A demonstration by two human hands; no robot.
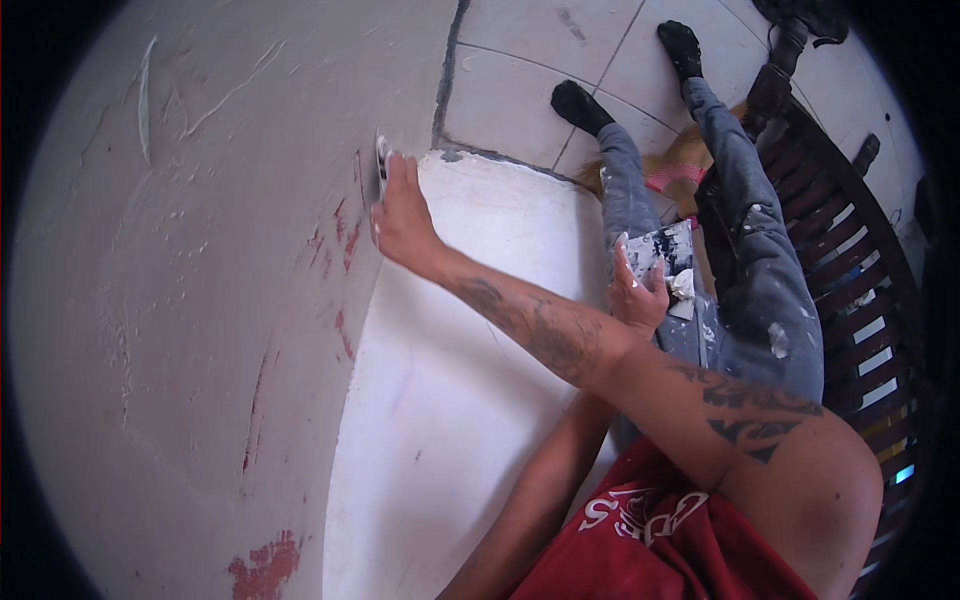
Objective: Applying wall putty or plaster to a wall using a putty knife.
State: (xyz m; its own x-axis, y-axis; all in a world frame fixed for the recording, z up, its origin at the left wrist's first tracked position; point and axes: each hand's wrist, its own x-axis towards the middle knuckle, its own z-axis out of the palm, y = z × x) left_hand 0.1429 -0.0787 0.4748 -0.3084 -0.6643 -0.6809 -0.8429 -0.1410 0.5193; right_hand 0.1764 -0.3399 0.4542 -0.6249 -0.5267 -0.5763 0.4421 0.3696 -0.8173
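My right hand (405,215) reaches across to the left, its fingers closed round a thin putty knife (382,160). The blade is seen almost edge-on, against or very close to the grey wall (200,330). Ridges of filler and reddish scraped patches (265,565) mark that wall. Under my tattooed right arm passes my left arm; my left hand (640,300) grips a flat rectangular putty board (672,245) above my lap. Dark smears cover part of the board, and a lump of white putty (681,285) sits near its lower edge.
A smooth white surface (440,400) lies between the grey wall and my body. My outstretched legs (745,190) rest over pale floor tiles (530,90). Beside them is a tan furry animal (650,165) with a pink band. A dark slatted wooden bench (850,230) curves along the right.
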